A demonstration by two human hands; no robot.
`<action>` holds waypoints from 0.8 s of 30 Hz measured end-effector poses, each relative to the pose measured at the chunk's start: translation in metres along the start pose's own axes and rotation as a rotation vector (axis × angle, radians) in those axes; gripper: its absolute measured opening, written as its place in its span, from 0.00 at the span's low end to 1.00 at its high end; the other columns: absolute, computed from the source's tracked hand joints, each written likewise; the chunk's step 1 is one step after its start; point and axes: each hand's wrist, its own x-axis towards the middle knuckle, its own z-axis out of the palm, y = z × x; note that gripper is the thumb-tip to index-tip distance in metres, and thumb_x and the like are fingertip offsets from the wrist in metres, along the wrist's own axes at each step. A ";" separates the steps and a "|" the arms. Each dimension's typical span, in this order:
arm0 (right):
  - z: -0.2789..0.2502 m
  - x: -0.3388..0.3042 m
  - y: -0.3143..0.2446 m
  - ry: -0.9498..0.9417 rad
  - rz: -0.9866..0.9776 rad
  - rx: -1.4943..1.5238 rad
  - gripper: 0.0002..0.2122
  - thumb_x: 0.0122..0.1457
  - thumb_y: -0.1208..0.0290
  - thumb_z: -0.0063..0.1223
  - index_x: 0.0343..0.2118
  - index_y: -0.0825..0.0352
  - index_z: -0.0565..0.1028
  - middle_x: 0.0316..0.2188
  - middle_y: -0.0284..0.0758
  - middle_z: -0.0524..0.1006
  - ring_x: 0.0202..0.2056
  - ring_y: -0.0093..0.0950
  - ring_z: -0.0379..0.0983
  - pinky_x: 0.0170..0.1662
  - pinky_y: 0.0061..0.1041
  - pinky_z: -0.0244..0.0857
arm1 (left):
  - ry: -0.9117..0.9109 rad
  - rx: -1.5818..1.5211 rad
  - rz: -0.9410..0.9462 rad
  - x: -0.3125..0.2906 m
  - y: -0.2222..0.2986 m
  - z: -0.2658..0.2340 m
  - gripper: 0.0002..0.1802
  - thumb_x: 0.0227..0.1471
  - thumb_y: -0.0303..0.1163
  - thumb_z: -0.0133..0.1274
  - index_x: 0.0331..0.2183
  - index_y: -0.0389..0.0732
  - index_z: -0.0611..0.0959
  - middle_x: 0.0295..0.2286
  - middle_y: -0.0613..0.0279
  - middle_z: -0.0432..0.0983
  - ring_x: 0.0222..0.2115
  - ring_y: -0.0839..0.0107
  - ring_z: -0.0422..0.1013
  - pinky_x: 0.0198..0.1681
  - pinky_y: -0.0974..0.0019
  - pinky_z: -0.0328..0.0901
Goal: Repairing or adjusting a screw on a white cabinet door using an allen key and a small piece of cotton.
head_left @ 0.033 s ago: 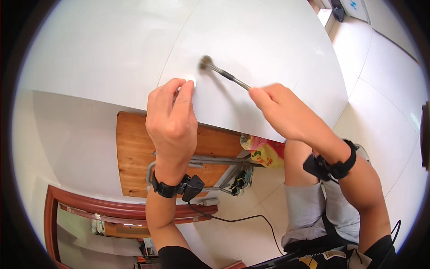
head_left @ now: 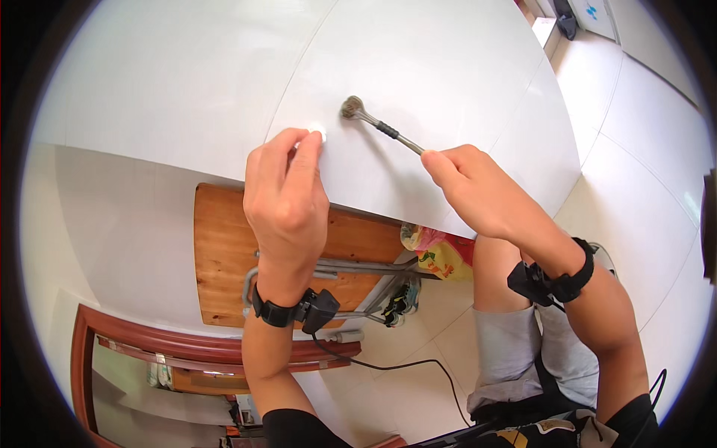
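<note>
My left hand (head_left: 287, 187) is closed in a pinch at the near part of a white panel surface (head_left: 187, 82). Between thumb and forefinger is a small white piece (head_left: 320, 133), mostly covered by the fingertips. My right hand (head_left: 470, 183) grips the handle end of a small metal hammer (head_left: 387, 130) with a rounded head and a dark band on its shaft. The hammer's head is a little beyond and right of the pinched fingertips, apart from them. Its shadow falls on the white surface.
Below the white surface's near edge stands a wooden board with grey metal legs (head_left: 224, 254). Colourful bags (head_left: 444, 257) lie beside it. A black cable (head_left: 403, 365) runs from my left wrist device (head_left: 317, 310). A reddish-brown frame (head_left: 172, 337) is at lower left, pale floor tiles at right.
The hammer's head has shifted slightly right, away from my left fingertips, and my right hand has moved a little right with it. My left hand keeps its pinch almost in place.
</note>
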 end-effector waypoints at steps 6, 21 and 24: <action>-0.005 0.015 -0.038 0.087 -0.099 -0.059 0.23 0.65 0.62 0.35 0.22 0.80 0.70 0.19 0.59 0.70 0.22 0.54 0.67 0.32 0.45 0.65 | 0.247 -0.015 -0.050 0.027 -0.010 0.007 0.11 0.45 0.12 0.61 0.34 0.32 0.85 0.34 0.57 0.79 0.32 0.60 0.74 0.32 0.64 0.72; -0.012 0.007 -0.035 -0.064 0.072 0.170 0.21 0.65 0.60 0.36 0.20 0.72 0.67 0.13 0.35 0.62 0.16 0.26 0.53 0.22 0.33 0.54 | 0.204 -0.133 -0.218 0.059 -0.013 0.012 0.08 0.48 0.15 0.61 0.33 0.33 0.85 0.34 0.57 0.80 0.32 0.61 0.76 0.30 0.66 0.72; -0.025 -0.005 -0.033 -0.239 0.135 0.422 0.16 0.66 0.62 0.38 0.27 0.69 0.71 0.14 0.27 0.62 0.16 0.20 0.51 0.19 0.26 0.49 | 0.234 -0.075 -0.181 0.055 -0.010 0.007 0.08 0.47 0.14 0.61 0.33 0.33 0.85 0.34 0.57 0.79 0.32 0.60 0.76 0.31 0.65 0.72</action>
